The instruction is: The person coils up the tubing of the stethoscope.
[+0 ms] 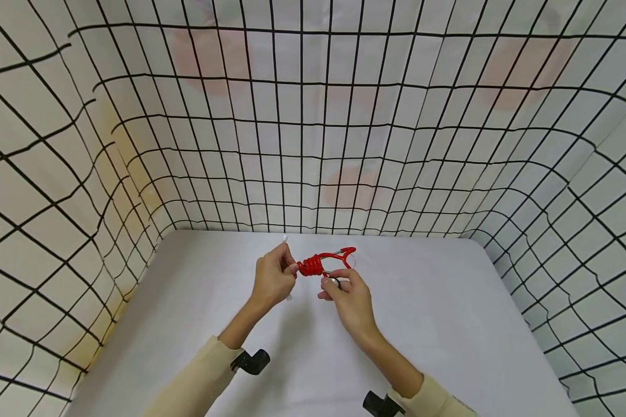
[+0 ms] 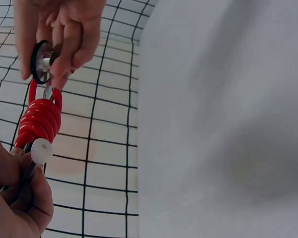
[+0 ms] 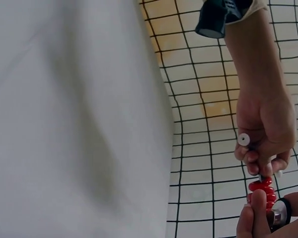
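Observation:
A stethoscope with red tubing wound in tight coils is held up above the table, a red loop sticking out beyond the coils. My left hand grips its metal ear tubes just left of the coils. A white ear tip pokes out beside that hand's fingers. On the other side, my right hand pinches the chest piece, a metal disc with a black rim, between thumb and fingers. The left wrist view shows the coils between both hands.
A white table lies below the hands. Black grid netting over pale cloth surrounds its back and sides. Each beige sleeve carries a black wrist camera.

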